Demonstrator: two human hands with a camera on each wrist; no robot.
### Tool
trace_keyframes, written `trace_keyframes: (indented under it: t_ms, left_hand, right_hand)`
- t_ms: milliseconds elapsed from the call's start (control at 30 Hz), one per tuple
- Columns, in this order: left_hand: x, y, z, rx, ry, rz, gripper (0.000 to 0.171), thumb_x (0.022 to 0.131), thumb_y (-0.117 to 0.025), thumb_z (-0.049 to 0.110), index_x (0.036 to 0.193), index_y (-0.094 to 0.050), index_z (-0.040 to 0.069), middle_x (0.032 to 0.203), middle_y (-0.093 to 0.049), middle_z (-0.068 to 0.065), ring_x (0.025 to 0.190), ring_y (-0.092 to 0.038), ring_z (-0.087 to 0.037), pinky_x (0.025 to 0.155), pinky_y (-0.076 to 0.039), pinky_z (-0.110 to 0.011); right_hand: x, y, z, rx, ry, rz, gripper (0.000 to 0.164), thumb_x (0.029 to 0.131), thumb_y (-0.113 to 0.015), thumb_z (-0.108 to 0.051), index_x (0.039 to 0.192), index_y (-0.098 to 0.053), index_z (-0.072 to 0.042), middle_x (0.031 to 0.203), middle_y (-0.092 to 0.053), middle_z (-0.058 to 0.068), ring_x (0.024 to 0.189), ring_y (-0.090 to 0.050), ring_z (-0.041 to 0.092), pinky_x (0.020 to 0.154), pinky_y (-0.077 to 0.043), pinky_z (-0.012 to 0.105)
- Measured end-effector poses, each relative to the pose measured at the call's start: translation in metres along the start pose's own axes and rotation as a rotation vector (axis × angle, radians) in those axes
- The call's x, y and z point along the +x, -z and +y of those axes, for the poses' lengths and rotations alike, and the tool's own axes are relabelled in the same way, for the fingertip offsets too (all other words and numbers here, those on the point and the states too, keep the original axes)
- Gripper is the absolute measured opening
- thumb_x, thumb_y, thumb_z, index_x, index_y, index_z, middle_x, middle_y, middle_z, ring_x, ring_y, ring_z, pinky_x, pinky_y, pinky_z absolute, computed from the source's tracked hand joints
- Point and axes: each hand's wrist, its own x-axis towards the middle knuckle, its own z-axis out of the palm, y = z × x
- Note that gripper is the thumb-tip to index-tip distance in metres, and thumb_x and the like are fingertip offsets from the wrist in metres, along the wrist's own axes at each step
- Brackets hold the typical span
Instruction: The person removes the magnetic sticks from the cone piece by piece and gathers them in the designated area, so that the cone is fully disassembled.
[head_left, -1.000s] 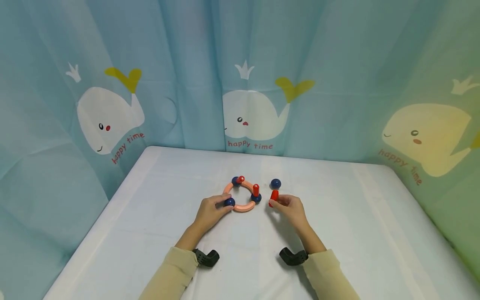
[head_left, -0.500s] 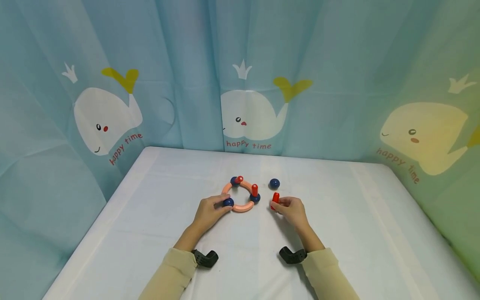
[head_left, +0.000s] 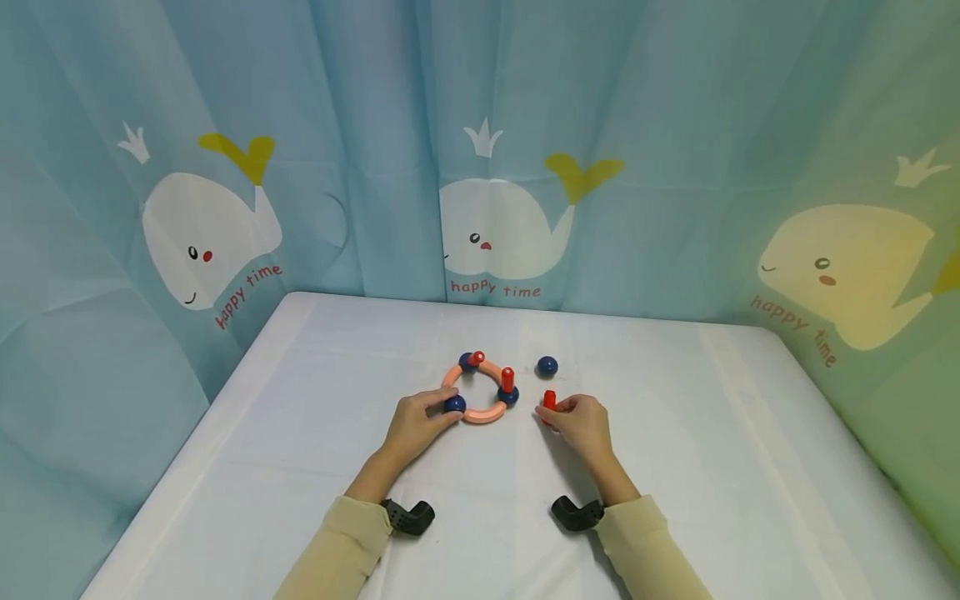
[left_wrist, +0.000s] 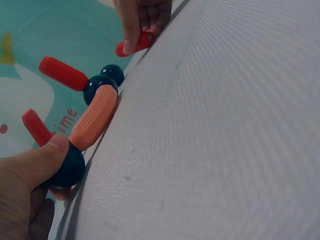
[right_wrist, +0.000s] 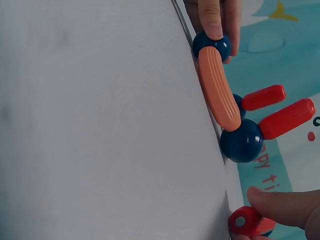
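A ring of curved orange rods (head_left: 486,414) joined by blue balls lies flat on the table. Two red rods (head_left: 507,380) stand up from the far and right balls of the ring. My left hand (head_left: 417,424) holds the near-left blue ball (head_left: 455,404) between thumb and fingers. Right of the ring, my right hand (head_left: 584,423) pinches a loose red rod (head_left: 550,400) close over the table. In the right wrist view, a round metal spot shows on the end of this red rod (right_wrist: 244,221).
A loose blue ball (head_left: 547,367) sits behind my right hand. A white cloth covers the table (head_left: 337,350). Blue-green curtains (head_left: 390,150) with whale prints hang along the back and sides.
The red rod in my right hand has come slightly nearer and turned more upright. My left hand keeps its hold on the ring's ball. The head view has shifted slightly.
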Motion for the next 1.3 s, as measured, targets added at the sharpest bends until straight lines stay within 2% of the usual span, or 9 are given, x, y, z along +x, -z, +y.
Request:
trace_keyframes:
  t_ms: [467,800,1000,1100,1300]
  left_hand:
    - [-0.003,0.001,-0.002,0.017,-0.015,0.011,0.037,0.073,-0.078,0.014,0.107,-0.069,0.003,0.109,-0.064,-0.01,0.104,-0.059,-0.022,0.089,-0.045,-0.034]
    - [-0.002,0.002,-0.002,0.023,-0.054,0.003,0.037,0.073,-0.078,0.013,0.107,-0.068,0.001,0.109,-0.064,-0.011,0.104,-0.059,-0.023,0.088,-0.045,-0.035]
    - [-0.001,0.003,-0.003,0.171,-0.129,0.009,0.037,0.074,-0.077,0.021,0.106,-0.07,0.005,0.106,-0.066,-0.01,0.1,-0.061,-0.022,0.085,-0.047,-0.034]
    - [0.0,0.005,0.0,0.245,-0.147,-0.013,0.037,0.075,-0.077,0.024,0.106,-0.07,0.005,0.105,-0.066,-0.01,0.099,-0.061,-0.022,0.084,-0.048,-0.036]
    - [0.002,0.008,0.008,0.338,-0.108,-0.084,0.037,0.075,-0.076,0.027,0.106,-0.07,0.007,0.103,-0.067,-0.006,0.098,-0.062,-0.021,0.083,-0.048,-0.036]
  right_hand:
    - [-0.006,-0.004,-0.005,-0.076,0.033,0.037,0.032,0.076,-0.075,-0.029,0.063,-0.061,-0.003,0.05,-0.052,0.001,0.045,-0.045,0.013,0.041,-0.033,0.024]
    - [-0.006,0.0,-0.005,-0.059,0.027,0.04,0.035,0.078,-0.072,-0.035,0.072,-0.066,-0.001,0.053,-0.056,0.001,0.048,-0.049,0.014,0.043,-0.036,0.026]
    - [-0.002,0.003,-0.001,-0.025,0.067,0.092,0.039,0.082,-0.068,-0.036,0.082,-0.068,0.003,0.057,-0.059,0.003,0.05,-0.051,0.014,0.046,-0.038,0.027]
    - [-0.002,0.005,-0.001,0.003,0.066,0.093,0.038,0.084,-0.065,-0.034,0.086,-0.067,0.003,0.061,-0.061,0.004,0.05,-0.053,0.013,0.047,-0.04,0.026]
    - [-0.005,0.008,-0.009,0.061,0.074,0.088,0.037,0.087,-0.063,-0.034,0.089,-0.069,0.003,0.07,-0.063,0.006,0.058,-0.056,0.016,0.054,-0.042,0.026]
